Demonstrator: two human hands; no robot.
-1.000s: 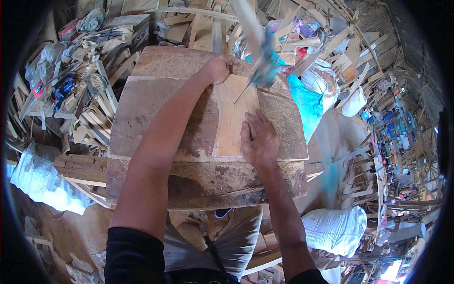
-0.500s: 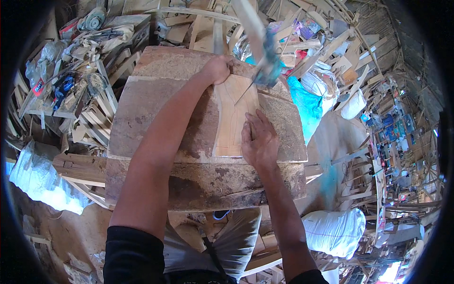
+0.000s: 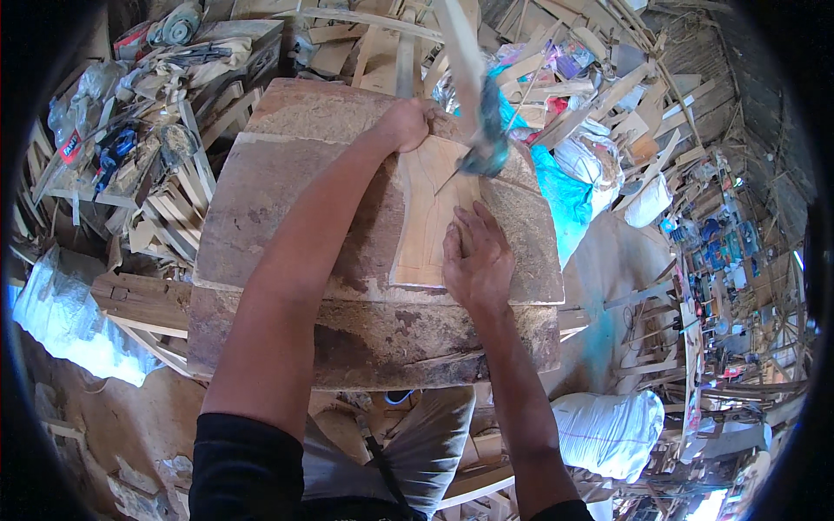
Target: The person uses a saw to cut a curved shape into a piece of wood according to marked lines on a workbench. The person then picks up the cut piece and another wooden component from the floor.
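Note:
A pale wooden board (image 3: 417,239) with curved pencil lines lies flat on a worn wooden saw table (image 3: 252,200). My left hand (image 3: 404,128) is closed over the board's far end, its fingertips partly hidden. My right hand (image 3: 479,260) rests on the near right part, fingers bent and pressed on the wood, thumb beside them. Between the hands a thin saw blade (image 3: 448,181) meets the board close to a drawn line. Its upper end runs into a blurred turquoise holder (image 3: 488,152) on a pale wooden arm (image 3: 463,61).
Offcuts (image 3: 630,104) and a turquoise sheet (image 3: 560,191) are heaped beyond the table's right side. At the far left a cluttered bench carries a blue power tool (image 3: 115,156) and a bottle (image 3: 68,143). A white sack (image 3: 608,434) stands at lower right.
The turquoise holder and wooden arm have come down closer to the board, so less blade shows above it. Both hands keep nearly the same places on the board.

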